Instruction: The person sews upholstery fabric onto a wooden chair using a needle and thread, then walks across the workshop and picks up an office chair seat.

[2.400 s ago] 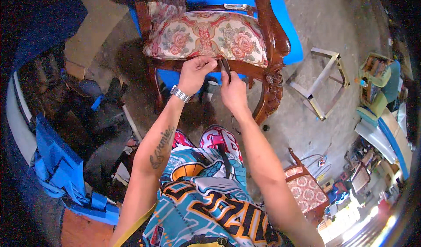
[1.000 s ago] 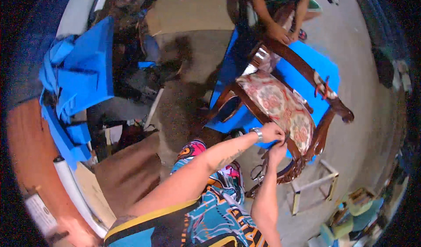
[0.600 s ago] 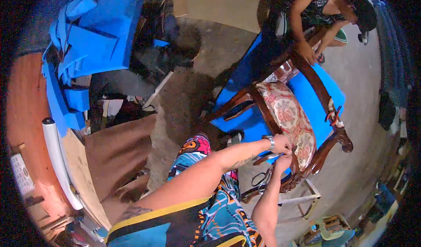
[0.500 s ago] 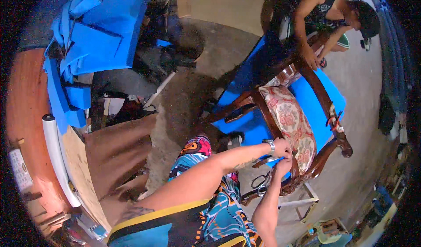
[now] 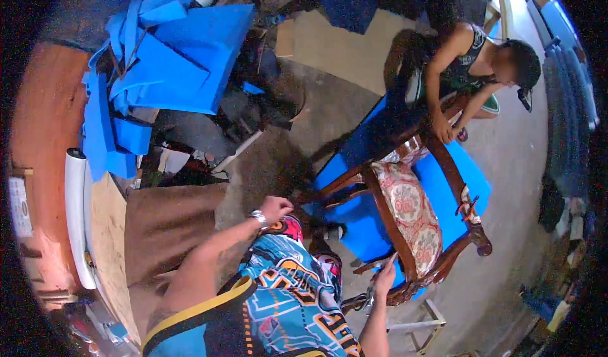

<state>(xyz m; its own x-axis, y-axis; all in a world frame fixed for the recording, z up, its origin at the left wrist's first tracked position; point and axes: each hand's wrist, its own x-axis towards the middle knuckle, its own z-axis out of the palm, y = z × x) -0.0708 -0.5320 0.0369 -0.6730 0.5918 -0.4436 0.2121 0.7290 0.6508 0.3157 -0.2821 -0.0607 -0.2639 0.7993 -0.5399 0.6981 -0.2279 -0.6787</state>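
Observation:
A dark carved wooden chair [image 5: 451,167] with a floral upholstered panel [image 5: 410,211] lies tipped over blue sheeting [image 5: 361,230]. At the panel's near edge, my right hand [image 5: 384,278] is at the wood, its fingers pressed together; what they hold is too small to tell. A shiny metal object [image 5: 366,302] shows just below that hand, partly hidden. My left hand [image 5: 277,209], with a watch [image 5: 258,217] at the wrist, is curled closed above my knee, away from the chair. Whether anything is in it I cannot make out.
Another person [image 5: 465,65] crouches at the far right with both hands on the chair frame. A red-handled tool [image 5: 468,210] rests on the frame. Blue foam pieces [image 5: 183,65] are piled at the far left, beside a white roll [image 5: 77,217] and brown cloth [image 5: 171,230].
My left hand has left the chair's edge and moved left to above my knee. My right hand has stayed near the chair, slightly lower. The view has shifted a little.

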